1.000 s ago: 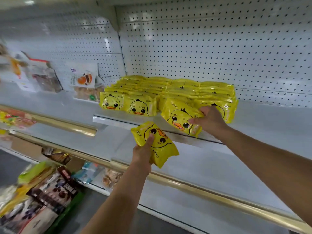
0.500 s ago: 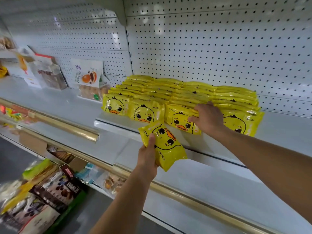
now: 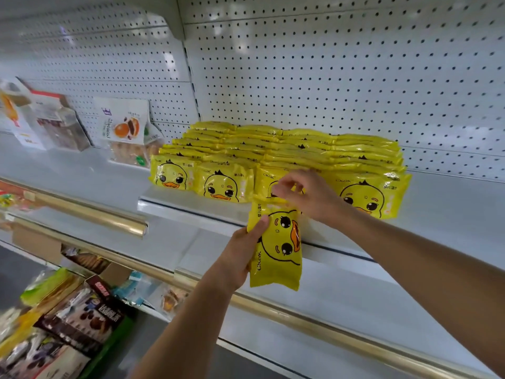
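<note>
Yellow duck-face snack packets (image 3: 289, 151) stand in several rows on the white upper shelf (image 3: 451, 203). My left hand (image 3: 243, 255) grips one loose duck packet (image 3: 281, 247) by its left edge, holding it upright with the face turned sideways, just below and in front of the shelf lip. My right hand (image 3: 311, 195) reaches in from the right. Its curled fingertips pinch yellow wrapper at the front of the third row, right above the held packet's top edge. That row's front packet is mostly hidden behind this hand.
A white pegboard wall (image 3: 328, 72) backs the shelf. A white pastry bag (image 3: 123, 127) and clear boxes (image 3: 52, 124) stand further left. Gold rails (image 3: 90, 214) edge the lower shelves, and more snack packs (image 3: 68, 324) lie at the bottom left.
My left hand has raised the loose packet and turned it upright against the shelf front. My right hand moved from lying flat on the third row to pinching at its front.
</note>
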Available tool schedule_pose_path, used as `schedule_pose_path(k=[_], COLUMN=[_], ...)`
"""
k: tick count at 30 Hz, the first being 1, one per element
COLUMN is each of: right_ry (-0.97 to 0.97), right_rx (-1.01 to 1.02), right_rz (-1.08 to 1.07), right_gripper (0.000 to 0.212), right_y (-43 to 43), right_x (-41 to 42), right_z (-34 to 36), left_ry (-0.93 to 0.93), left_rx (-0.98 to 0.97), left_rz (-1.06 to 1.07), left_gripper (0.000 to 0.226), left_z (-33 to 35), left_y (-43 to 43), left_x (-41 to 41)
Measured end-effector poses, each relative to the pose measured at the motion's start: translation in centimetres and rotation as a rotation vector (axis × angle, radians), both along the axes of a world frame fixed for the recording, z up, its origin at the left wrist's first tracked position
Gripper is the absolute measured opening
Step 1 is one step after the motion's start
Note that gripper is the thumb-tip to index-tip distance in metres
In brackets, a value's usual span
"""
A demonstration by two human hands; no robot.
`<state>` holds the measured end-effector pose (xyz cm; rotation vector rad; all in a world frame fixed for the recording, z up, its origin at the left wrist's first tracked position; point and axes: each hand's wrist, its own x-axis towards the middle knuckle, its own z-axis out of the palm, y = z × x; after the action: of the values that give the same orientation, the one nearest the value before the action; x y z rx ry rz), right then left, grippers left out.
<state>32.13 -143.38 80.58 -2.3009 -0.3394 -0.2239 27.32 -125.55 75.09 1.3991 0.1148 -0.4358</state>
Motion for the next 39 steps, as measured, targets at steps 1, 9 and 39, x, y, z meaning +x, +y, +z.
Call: schedule_pose_path(k=[1,9,39], right_ry=[0.138,0.271,0.137], right_rx=[0.028,0.315,0.763], right_rz=[0.062,-0.062,-0.595], right_gripper=[0.043,0.030,0.018], right_y=[0.0,-5.6,-16.1], right_x=[-0.7,-4.6,-6.3], right_z=[0.3,-0.2,-3.7], left_ry=[-0.017,-0.176,-0.398], left_rx=[0.049,0.245,0.412], left_rz=[-0.058,-0.393,0.202], left_gripper=[0.040,0.023,0.024], left_z=[0.4,2.1,2.0], left_y=[-0.4,-3.9,-13.7], left_x=[-0.1,-0.8,5.1])
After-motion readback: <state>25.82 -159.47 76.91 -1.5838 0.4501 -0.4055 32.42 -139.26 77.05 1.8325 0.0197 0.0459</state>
